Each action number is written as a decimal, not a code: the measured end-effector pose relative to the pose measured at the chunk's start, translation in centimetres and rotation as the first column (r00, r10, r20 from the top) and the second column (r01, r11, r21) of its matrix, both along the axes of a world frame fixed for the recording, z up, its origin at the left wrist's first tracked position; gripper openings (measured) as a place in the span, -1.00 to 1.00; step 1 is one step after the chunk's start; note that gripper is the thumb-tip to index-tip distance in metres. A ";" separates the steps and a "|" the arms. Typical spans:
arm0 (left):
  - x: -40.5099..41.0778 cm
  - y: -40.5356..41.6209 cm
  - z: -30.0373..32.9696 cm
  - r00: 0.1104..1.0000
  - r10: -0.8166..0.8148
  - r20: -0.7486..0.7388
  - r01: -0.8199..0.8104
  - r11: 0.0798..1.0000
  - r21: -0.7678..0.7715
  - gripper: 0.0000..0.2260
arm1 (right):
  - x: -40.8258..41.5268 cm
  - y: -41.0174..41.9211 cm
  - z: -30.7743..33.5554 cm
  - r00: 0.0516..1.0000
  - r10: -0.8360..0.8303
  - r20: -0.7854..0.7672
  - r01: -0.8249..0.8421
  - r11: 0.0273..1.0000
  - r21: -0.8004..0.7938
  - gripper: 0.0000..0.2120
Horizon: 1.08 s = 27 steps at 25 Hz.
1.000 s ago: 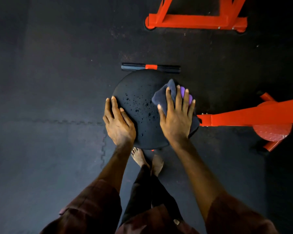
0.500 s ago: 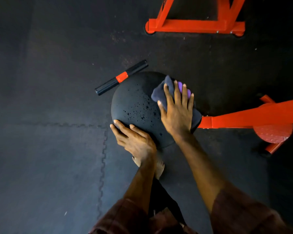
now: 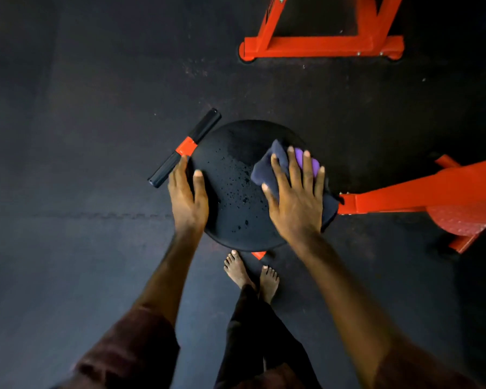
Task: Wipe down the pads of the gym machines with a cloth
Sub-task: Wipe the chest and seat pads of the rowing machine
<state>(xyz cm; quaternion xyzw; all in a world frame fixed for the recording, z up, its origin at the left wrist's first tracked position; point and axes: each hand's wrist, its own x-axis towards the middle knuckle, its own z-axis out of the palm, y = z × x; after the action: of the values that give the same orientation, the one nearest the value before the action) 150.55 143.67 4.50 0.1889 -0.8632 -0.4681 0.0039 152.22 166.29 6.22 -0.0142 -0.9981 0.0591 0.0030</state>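
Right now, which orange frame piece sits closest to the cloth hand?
The orange arm running in from the right edge. Its end nearly meets the right hand on the cloth; the orange base frame lies far beyond.

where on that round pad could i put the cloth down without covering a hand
The bare patch is the middle and far part of the round pad, between the left hand on its left edge and the right hand pressing the cloth; it is dotted with droplets. The right side, toward the orange arm, is crowded.
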 end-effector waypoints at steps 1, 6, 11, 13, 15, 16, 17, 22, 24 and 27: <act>-1.8 -0.7 -0.2 0.995 -0.102 -0.008 0.102 0.995 -0.023 -0.53 | 2.6 -0.3 0.3 1.000 0.011 0.008 -0.011 1.000 -0.011 -0.37; -3.4 -1.3 -1.4 0.977 -0.213 -0.021 0.209 0.970 -0.128 -0.54 | -1.4 0.3 -0.1 1.000 -0.017 0.007 0.017 0.999 -0.027 -0.39; -1.9 -0.5 -1.3 0.993 -0.093 -0.069 0.086 0.991 -0.105 -0.55 | -1.7 -0.4 0.1 0.995 -0.097 -0.001 0.097 0.995 -0.033 -0.39; -1.6 -0.2 -1.3 0.995 -0.063 -0.075 0.057 0.995 -0.084 -0.54 | 4.1 -1.6 0.7 0.996 -0.075 0.038 0.077 0.996 -0.038 -0.37; -1.2 -0.1 -1.4 0.995 -0.050 -0.088 0.042 0.995 -0.089 -0.53 | 6.7 -1.8 0.9 0.996 -0.059 0.066 0.062 0.997 -0.039 -0.34; -0.9 0.0 -1.4 0.994 -0.041 -0.103 0.031 0.995 -0.096 -0.53 | 5.6 -1.5 0.7 0.997 -0.058 0.059 0.060 0.997 -0.038 -0.35; -0.6 0.2 -1.5 0.992 -0.030 -0.121 0.018 0.995 -0.101 -0.53 | 3.4 -1.2 0.5 0.997 -0.064 0.045 0.066 0.997 -0.031 -0.37; 2.1 2.6 -1.5 0.980 0.144 -0.134 -0.156 0.985 -0.079 -0.55 | -5.0 -1.0 0.0 0.997 -0.082 0.000 0.082 0.996 -0.019 -0.41; 3.2 3.9 -1.4 0.967 0.225 -0.120 -0.235 0.969 -0.080 -0.55 | -1.7 -1.7 0.4 0.998 -0.062 -0.006 0.062 0.998 -0.011 -0.40; 4.5 5.2 -1.1 0.942 0.323 -0.093 -0.326 0.945 -0.012 -0.54 | 5.7 -2.7 1.1 0.997 -0.038 0.060 0.040 0.999 -0.030 -0.36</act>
<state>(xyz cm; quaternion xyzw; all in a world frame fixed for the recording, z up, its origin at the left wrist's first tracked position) 155.01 148.86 3.41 0.3071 -0.8257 -0.4571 0.1223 157.97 163.63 7.27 -0.0353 -0.9963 0.0739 -0.0257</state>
